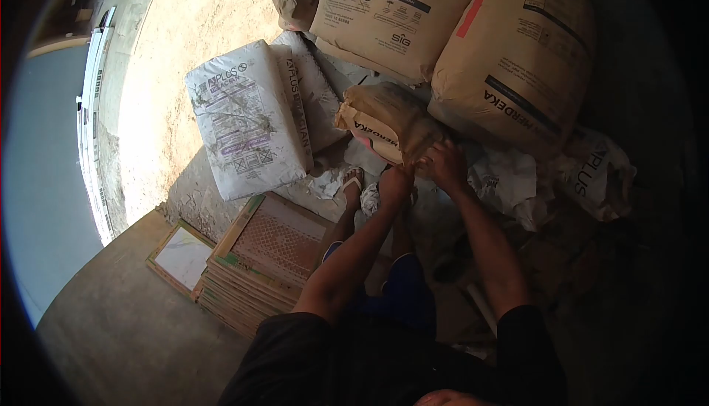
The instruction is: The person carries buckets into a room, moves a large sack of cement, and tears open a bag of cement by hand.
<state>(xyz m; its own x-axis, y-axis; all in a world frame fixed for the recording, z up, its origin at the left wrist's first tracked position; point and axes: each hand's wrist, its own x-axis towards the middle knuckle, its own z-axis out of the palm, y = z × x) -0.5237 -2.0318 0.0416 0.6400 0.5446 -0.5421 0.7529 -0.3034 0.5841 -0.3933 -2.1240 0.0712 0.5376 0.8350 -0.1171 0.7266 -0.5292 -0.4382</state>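
Observation:
A small brown paper bag marked MERDEKA stands upright in front of my feet, its near edge between my two hands. My left hand is closed on the bag's near lower corner. Close beside it on the right, my right hand grips the same bag's edge with bent fingers. Large full brown sacks lie just behind and to the right of the bag. What is inside the small bag does not show.
White APLUS sacks lie at the left. Stacked wood-edged tiles or panels stand by my legs, with a framed white panel beside them. Crumpled white sacks lie at the right. My sandalled foot is near the bag.

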